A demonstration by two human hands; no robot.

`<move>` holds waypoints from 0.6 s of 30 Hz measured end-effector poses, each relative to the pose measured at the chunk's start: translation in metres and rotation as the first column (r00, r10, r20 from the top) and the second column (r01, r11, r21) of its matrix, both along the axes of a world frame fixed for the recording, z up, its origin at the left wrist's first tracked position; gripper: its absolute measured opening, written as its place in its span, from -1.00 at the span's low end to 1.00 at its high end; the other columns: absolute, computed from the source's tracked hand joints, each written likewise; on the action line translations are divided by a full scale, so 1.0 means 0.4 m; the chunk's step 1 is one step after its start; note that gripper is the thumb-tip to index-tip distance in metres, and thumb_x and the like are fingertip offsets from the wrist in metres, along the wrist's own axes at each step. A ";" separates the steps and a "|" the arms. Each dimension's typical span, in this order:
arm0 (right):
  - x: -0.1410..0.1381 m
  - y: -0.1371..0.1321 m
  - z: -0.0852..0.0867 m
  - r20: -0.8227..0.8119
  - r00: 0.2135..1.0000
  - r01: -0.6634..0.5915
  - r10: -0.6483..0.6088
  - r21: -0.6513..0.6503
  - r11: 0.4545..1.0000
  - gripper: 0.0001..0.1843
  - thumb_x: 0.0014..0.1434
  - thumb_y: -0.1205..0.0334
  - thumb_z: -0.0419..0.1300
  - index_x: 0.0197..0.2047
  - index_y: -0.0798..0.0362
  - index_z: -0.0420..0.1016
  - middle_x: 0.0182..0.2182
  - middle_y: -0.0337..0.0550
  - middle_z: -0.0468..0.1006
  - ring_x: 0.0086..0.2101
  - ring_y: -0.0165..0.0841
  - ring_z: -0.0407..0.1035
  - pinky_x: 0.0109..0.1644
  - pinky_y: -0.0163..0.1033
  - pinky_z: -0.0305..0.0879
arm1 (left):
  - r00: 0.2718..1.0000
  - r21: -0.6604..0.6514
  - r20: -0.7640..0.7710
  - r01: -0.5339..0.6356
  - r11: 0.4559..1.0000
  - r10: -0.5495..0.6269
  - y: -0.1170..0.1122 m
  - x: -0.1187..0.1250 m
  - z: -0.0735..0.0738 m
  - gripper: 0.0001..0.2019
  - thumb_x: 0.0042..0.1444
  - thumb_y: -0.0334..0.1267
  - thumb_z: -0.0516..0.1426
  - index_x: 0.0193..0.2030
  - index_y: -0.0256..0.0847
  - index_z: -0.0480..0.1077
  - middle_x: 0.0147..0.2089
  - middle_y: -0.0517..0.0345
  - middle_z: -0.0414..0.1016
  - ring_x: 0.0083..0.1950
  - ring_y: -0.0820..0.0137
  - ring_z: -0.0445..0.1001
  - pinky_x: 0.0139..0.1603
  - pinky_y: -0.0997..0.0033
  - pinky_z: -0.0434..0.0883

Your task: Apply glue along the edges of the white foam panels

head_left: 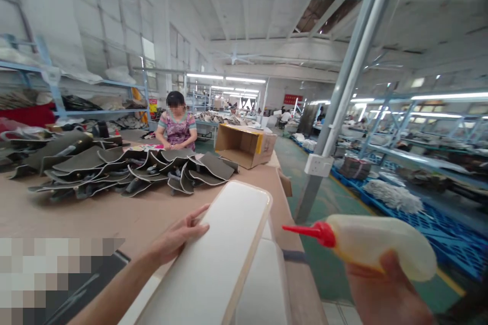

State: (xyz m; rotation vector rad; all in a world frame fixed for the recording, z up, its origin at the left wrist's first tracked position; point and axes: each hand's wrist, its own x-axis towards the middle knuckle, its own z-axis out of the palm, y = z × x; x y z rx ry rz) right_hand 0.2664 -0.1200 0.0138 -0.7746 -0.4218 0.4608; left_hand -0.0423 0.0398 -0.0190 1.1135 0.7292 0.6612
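Note:
My left hand (185, 233) grips the left edge of a long white panel (217, 244) with rounded corners, thumb on top and fingers beneath. A tan, slightly shiny border runs along the panel's far end and right edge. More white panels (263, 274) lie under it on the table. To the right, my right hand (385, 284) is wrapped round a translucent squeeze bottle (381, 244) with yellowish contents. The bottle lies nearly level in the air, its red nozzle (305, 231) pointing left toward the panel without touching it.
Dark grey pieces with pale edges (125, 167) are heaped across the brown table (152, 213). An open cardboard box (246, 144) stands at its far right corner. A person (177, 122) works beyond the heap. A grey post (339, 91) with a socket rises beside the table; blue pallets (404, 213) line the aisle.

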 end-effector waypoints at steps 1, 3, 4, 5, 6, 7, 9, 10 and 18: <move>0.004 0.005 0.024 -0.021 0.999 0.033 -0.032 0.023 0.999 -0.31 -0.23 0.02 0.49 0.02 -0.09 0.48 0.03 -0.19 0.47 0.05 -0.17 0.31 0.01 -0.20 0.41 | 1.000 -0.009 -0.006 0.009 1.000 -0.009 -0.013 -0.005 0.009 0.00 -0.08 -0.16 0.37 0.42 -0.16 -0.09 0.07 -0.08 0.55 -0.13 0.23 0.58 -0.15 0.30 0.53; 0.010 0.015 0.052 0.007 0.995 0.094 -0.095 0.057 0.994 -0.33 -0.32 0.10 0.52 -0.06 -0.05 0.52 -0.06 -0.18 0.52 0.02 -0.13 0.34 0.09 -0.09 0.35 | 1.000 -0.031 -0.017 0.016 0.999 -0.017 -0.035 -0.014 0.024 0.04 -0.11 -0.16 0.38 0.43 -0.14 -0.11 0.09 -0.08 0.53 -0.10 0.20 0.58 -0.13 0.28 0.53; 0.012 0.020 0.059 0.036 0.992 0.119 -0.122 0.073 0.990 -0.35 -0.34 0.13 0.53 -0.09 -0.03 0.53 -0.11 -0.18 0.54 -0.01 -0.11 0.36 0.13 -0.01 0.30 | 1.000 -0.039 -0.018 0.019 0.999 -0.019 -0.044 -0.017 0.029 0.06 -0.13 -0.16 0.39 0.44 -0.12 -0.12 0.11 -0.07 0.52 -0.09 0.18 0.58 -0.13 0.27 0.52; 0.015 0.025 0.062 0.056 0.988 0.135 -0.140 0.085 0.987 -0.37 -0.35 0.15 0.53 -0.13 -0.02 0.53 -0.16 -0.18 0.55 -0.03 -0.09 0.37 0.16 0.07 0.25 | 1.000 -0.042 -0.018 0.023 0.999 -0.023 -0.051 -0.020 0.032 0.06 -0.14 -0.16 0.39 0.44 -0.11 -0.11 0.13 -0.06 0.51 -0.07 0.17 0.57 -0.12 0.27 0.52; 0.018 0.029 0.063 0.073 0.986 0.143 -0.150 0.092 0.985 -0.39 -0.35 0.15 0.53 -0.15 -0.02 0.54 -0.21 -0.18 0.56 -0.05 -0.09 0.38 0.19 0.13 0.19 | 0.999 -0.041 -0.018 0.027 0.999 -0.027 -0.057 -0.022 0.035 0.05 -0.14 -0.15 0.39 0.43 -0.09 -0.09 0.15 -0.05 0.49 -0.05 0.16 0.57 -0.11 0.27 0.52; 0.022 0.033 0.063 0.089 0.985 0.139 -0.147 0.093 0.986 -0.42 -0.34 0.14 0.53 -0.17 -0.01 0.54 -0.24 -0.18 0.56 -0.05 -0.09 0.38 0.21 0.17 0.14 | 0.999 -0.036 -0.016 0.032 0.999 -0.033 -0.061 -0.025 0.037 0.03 -0.13 -0.15 0.39 0.43 -0.07 -0.07 0.17 -0.04 0.48 -0.04 0.15 0.56 -0.09 0.26 0.51; 0.029 0.038 0.059 0.120 0.985 0.115 -0.126 0.092 0.989 -0.47 -0.33 0.13 0.53 -0.22 0.00 0.53 -0.32 -0.17 0.56 -0.04 -0.07 0.37 0.24 0.23 0.06 | 0.999 -0.020 -0.004 0.044 0.999 -0.044 -0.067 -0.028 0.042 -0.02 -0.11 -0.15 0.37 0.42 -0.03 -0.02 0.21 -0.02 0.44 -0.02 0.14 0.55 -0.06 0.23 0.50; 0.033 0.040 0.057 0.130 0.984 0.109 -0.119 0.086 0.990 -0.49 -0.33 0.12 0.53 -0.25 0.01 0.54 -0.35 -0.16 0.56 -0.04 -0.06 0.37 0.24 0.25 0.03 | 0.999 -0.013 0.002 0.050 0.999 -0.050 -0.068 -0.030 0.044 -0.04 -0.10 -0.15 0.37 0.41 -0.02 0.00 0.22 -0.01 0.43 -0.01 0.13 0.55 -0.05 0.21 0.50; 0.039 0.038 0.019 0.088 0.994 0.068 -0.071 0.037 0.997 -0.53 -0.37 0.14 0.54 -0.33 0.01 0.54 -0.43 -0.19 0.55 -0.21 -0.12 0.45 0.20 0.20 0.12 | 1.000 -0.034 0.003 0.021 0.999 -0.021 -0.068 -0.031 0.043 -0.12 -0.12 -0.14 0.37 0.36 -0.01 0.13 0.20 0.03 0.45 0.00 0.14 0.55 -0.05 0.24 0.50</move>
